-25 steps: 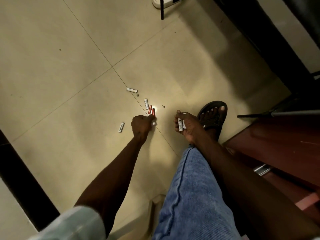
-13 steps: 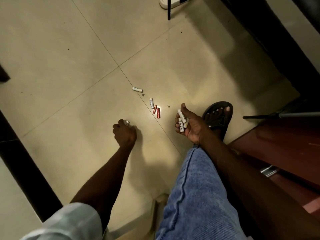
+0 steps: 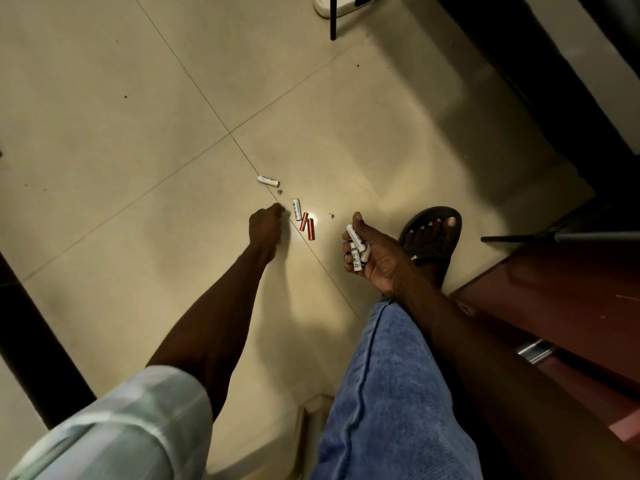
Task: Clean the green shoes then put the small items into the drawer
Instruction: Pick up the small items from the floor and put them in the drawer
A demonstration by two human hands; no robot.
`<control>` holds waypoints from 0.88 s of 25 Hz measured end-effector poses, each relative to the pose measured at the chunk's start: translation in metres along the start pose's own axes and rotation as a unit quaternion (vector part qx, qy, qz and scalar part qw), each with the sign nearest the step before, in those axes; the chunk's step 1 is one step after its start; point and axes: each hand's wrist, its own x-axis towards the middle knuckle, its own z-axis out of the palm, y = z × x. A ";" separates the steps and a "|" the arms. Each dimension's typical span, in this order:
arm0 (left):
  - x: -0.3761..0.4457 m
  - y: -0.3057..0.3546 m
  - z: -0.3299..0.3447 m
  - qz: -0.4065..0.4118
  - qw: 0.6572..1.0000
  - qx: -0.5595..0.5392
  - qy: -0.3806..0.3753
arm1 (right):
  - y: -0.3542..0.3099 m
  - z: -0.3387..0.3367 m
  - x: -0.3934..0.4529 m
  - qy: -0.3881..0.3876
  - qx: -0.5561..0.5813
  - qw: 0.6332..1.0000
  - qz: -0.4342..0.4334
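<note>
The person is crouching over the tiled floor [image 3: 145,98] and is gathering the small batteries that are lying there. The left hand [image 3: 265,228] is hanging just above the floor with its fingers [image 3: 278,210] curled inward; whether something is inside this fist I cannot tell, because only the back of the hand is showing. The nearest loose item, a white battery [image 3: 296,209], is lying just beside those fingers, on their right side, with its long axis running almost away from the person. Touching it or nearly so, a little further right, two orange batteries [image 3: 307,226] are lying side by side with a similar direction. One more white battery, the far battery [image 3: 268,181], is resting beyond the fingers, near the grout line, and its long axis is going across the view.

The right hand [image 3: 372,252] is waiting near the sandal [image 3: 433,237], palm turned toward the left, and it is gripping a bundle of white batteries [image 3: 356,245] between thumb and curled fingers. It is full and further from the loose batteries, so I judge the left hand is the one placed for the next pick: a short reach to the right. The drawer is not clearly showing here.
</note>
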 end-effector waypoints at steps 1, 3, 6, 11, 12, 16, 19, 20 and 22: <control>0.006 0.006 0.008 0.015 0.997 0.069 0.004 | 0.000 0.000 0.001 0.001 -0.002 1.000 0.001; 0.014 0.014 0.021 0.059 0.979 0.196 -0.010 | 0.001 -0.001 0.002 0.000 -0.006 1.000 0.000; 0.017 0.016 0.025 0.069 0.974 0.212 -0.034 | 0.001 -0.002 0.002 -0.003 -0.014 1.000 -0.005; 0.017 0.021 0.002 -0.034 0.965 -0.236 -0.112 | 0.001 0.000 0.002 -0.010 -0.009 1.000 -0.011; 0.018 0.024 0.000 -0.035 0.961 -0.243 -0.130 | 0.001 0.000 0.002 -0.011 -0.009 1.000 -0.011; 0.040 0.037 0.001 0.170 0.958 0.223 0.058 | 0.000 -0.001 0.002 -0.008 -0.003 1.000 -0.009; 0.055 0.042 -0.003 0.247 0.835 0.490 0.034 | 0.001 0.000 0.002 -0.005 -0.008 1.000 -0.008; 0.056 0.044 -0.005 0.245 0.813 0.528 0.026 | 0.001 0.000 0.002 -0.004 -0.012 1.000 -0.007; 0.055 0.044 -0.008 0.208 0.827 0.521 0.035 | 0.001 0.000 0.002 -0.002 -0.019 1.000 -0.009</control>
